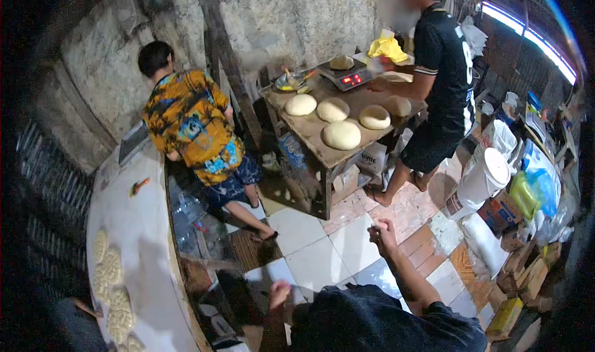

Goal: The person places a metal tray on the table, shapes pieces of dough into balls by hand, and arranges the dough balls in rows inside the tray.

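My right hand (384, 235) is raised over the tiled floor with its fingers curled in; whether anything small is inside cannot be made out. Lower down, my left hand (280, 294) is smeared by motion, and its fingers are not clear. Neither hand touches a table. Ahead stands a wooden table (310, 132) bearing several round dough balls (341, 135). A digital scale (347, 76) with red digits holds a smaller dough piece (341, 62). On the left, a long pale worktop (139, 212) carries flattened, patterned dough pieces (114, 290).
One person in an orange patterned shirt (189, 125) leans at the long worktop. Another in black (437, 60) stands by the scale. An orange-handled tool (140, 186) lies on the worktop. White buckets (477, 181), bags and boxes (499, 212) crowd the right side.
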### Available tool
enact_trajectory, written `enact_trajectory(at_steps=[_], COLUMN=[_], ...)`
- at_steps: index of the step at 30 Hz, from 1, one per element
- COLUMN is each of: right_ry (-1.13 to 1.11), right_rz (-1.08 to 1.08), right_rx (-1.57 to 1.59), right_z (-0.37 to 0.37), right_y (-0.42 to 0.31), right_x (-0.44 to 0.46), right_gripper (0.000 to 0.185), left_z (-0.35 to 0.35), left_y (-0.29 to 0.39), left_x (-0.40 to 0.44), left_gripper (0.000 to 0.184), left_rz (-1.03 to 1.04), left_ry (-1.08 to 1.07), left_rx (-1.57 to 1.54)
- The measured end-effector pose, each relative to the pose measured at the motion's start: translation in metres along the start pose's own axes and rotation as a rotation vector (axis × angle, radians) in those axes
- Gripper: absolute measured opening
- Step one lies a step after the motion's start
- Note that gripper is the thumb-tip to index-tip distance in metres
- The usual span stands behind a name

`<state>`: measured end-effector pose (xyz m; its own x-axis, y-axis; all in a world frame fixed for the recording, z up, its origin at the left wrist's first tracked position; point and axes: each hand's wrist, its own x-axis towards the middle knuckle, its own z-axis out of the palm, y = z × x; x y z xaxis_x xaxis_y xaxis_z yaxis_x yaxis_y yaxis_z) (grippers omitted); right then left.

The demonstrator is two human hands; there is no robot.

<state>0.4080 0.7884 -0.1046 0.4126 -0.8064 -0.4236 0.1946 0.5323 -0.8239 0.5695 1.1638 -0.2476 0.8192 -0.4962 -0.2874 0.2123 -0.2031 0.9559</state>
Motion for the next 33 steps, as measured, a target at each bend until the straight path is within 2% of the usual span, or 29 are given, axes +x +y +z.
enact_trajectory(at_steps=[1, 2, 4, 5, 6, 7, 8, 11, 12, 13, 14, 15, 16, 17, 18, 19, 20, 22, 24, 25, 26, 28, 29, 32, 33], right_ry=[-0.115, -0.272, -0.287, -0.317, -0.434, -0.590, -0.665, -0.877, -0.954, -1.014, -1.178, -1.220, -1.242, -1.385, -1.481, -1.522, -1.559, -1.475, -1.381, -1.293, -1.309, -1.209, -1.204, -1.255, -1.349], right_rz=[-0.002, -0.025, 0.056, 0.088, 0.117, 0.064, 0.080, -0.170, -0.263, -0.419, -0.312, -0.595, -0.884, -0.482, -0.070, -0.173, -0.273, -0.369, -0.426, -0.288, -0.289, -0.129, 0.072, 0.002, -0.102], right_rx=[0.023, -0.029, -0.079, -0.073, -0.104, -0.119, -0.120, -0.334, -0.368, -0.538, -0.645, -0.729, -0.810, -0.626, -0.433, -0.441, -0.445, -0.600, -0.403, -0.504, -0.522, -0.684, -0.545, -0.543, -0.483], right_z=[0.003, -0.001, 0.025, 0.037, 0.042, 0.048, 0.058, 0.084, 0.091, 0.094, 0.097, 0.104, 0.112, 0.119, 0.127, 0.137, 0.146, 0.164, 0.180, 0.182, 0.186, 0.188, 0.187, 0.181, 0.188], right_y=[-0.004, 0.005, 0.005, 0.005, 0.011, 0.011, 0.006, -0.013, -0.015, -0.005, 0.001, 0.009, 0.019, 0.031, 0.046, 0.061, 0.078, 0.098, 0.114, 0.117, 0.122, 0.138, 0.155, 0.202, 0.207], right_x=[-0.003, 0.007, -0.008, -0.014, -0.015, -0.018, -0.029, -0.069, -0.085, -0.087, -0.089, -0.093, -0.100, -0.111, -0.126, -0.139, -0.153, -0.182, -0.212, -0.226, -0.235, -0.255, -0.261, -0.276, -0.285], right_gripper=[0.005, 0.008, 0.021, 0.021, 0.020, 0.020, 0.018, 0.019, 0.022, 0.028, 0.029, 0.030, 0.030, 0.032, 0.033, 0.036, 0.039, 0.040, 0.033, 0.026, 0.026, 0.022, 0.017, 0.017, 0.016], left_z=[0.012, 0.051, 0.074, 0.085, 0.095, 0.105, 0.114, 0.122, 0.118, 0.108, 0.098, 0.089, 0.069, 0.053, 0.028, 0.002, -0.021, -0.058, -0.084, -0.094, -0.103, -0.120, -0.129, -0.158, -0.169], left_y=[-0.006, 0.096, 0.127, 0.144, 0.162, 0.187, 0.202, 0.214, 0.207, 0.195, 0.187, 0.200, 0.197, 0.193, 0.194, 0.193, 0.203, 0.207, 0.206, 0.203, 0.197, 0.186, 0.178, 0.163, 0.157], left_x=[0.019, -0.004, 0.017, 0.019, 0.020, 0.016, 0.007, -0.010, -0.017, -0.025, -0.029, -0.048, -0.056, -0.073, -0.088, -0.107, -0.127, -0.149, -0.166, -0.171, -0.177, -0.190, -0.197, -0.217, -0.222], left_gripper=[0.018, 0.018, 0.022, 0.027, 0.032, 0.042, 0.047, 0.048, 0.047, 0.046, 0.045, 0.039, 0.032, 0.027, 0.025, 0.027, 0.030, 0.030, 0.030, 0.030, 0.030, 0.030, 0.031, 0.031, 0.031], left_rz=[0.142, -0.059, 0.026, -0.082, -0.189, -0.160, -0.094, -0.094, -0.150, -0.099, -0.046, -0.056, -0.003, 0.013, 0.024, -0.058, -0.040, 0.017, 0.076, 0.096, 0.111, 0.129, 0.136, 0.159, 0.163], left_ry=[-0.014, -0.024, -0.105, -0.156, -0.208, -0.279, -0.351, -0.431, -0.383, -0.370, -0.355, -0.305, -0.328, -0.262, -0.309, -0.195, -0.100, 0.023, 0.153, 0.204, 0.259, 0.361, 0.402, 0.529, 0.574], left_rx=[0.051, -0.214, -0.173, -0.179, -0.176, 0.022, 0.018, 0.017, -0.004, -0.046, -0.089, -0.185, -0.116, -0.148, -0.196, -0.160, -0.040, 0.004, 0.021, 0.019, 0.017, 0.012, 0.014, 0.023, 0.025])
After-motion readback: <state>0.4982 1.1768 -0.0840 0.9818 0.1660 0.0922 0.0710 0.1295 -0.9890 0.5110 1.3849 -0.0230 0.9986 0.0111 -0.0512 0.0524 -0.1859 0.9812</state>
